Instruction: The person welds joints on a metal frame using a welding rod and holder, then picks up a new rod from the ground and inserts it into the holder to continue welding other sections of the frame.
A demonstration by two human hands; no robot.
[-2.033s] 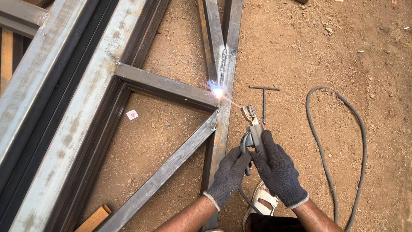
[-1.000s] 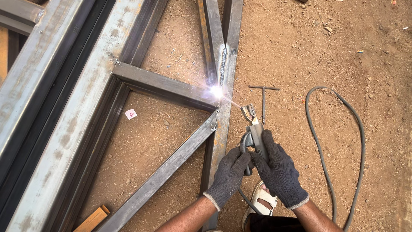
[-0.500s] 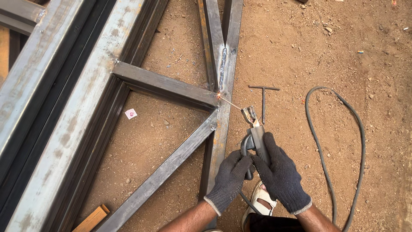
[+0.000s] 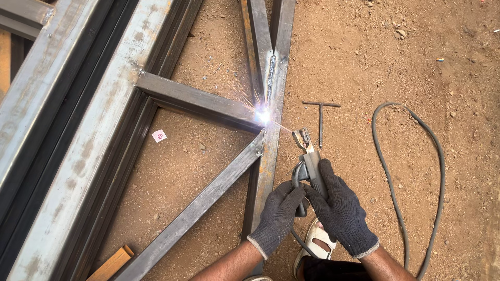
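Both hands wear dark knit gloves and grip a welding electrode holder (image 4: 308, 161). My right hand (image 4: 341, 208) wraps the handle from the right. My left hand (image 4: 279, 213) steadies it from the left. A thin electrode rod (image 4: 282, 126) runs from the holder's jaws up-left to a bright arc with sparks (image 4: 263, 115). The arc sits on the joint where a cross tube (image 4: 192, 99) meets the upright tube (image 4: 273, 62) of a grey steel frame lying on the dirt. A diagonal tube (image 4: 203, 203) joins just below.
A long grey steel beam (image 4: 78, 135) lies at the left. A black cable (image 4: 411, 171) loops over the dirt at right. A small T-shaped metal piece (image 4: 321, 117) lies beside the holder. A sandalled foot (image 4: 315, 244) shows below the hands. A wood scrap (image 4: 112, 264) lies bottom left.
The arc burned two and one seconds ago, was out half a second ago, and is lit again now with sparks. Hands and holder have barely moved.
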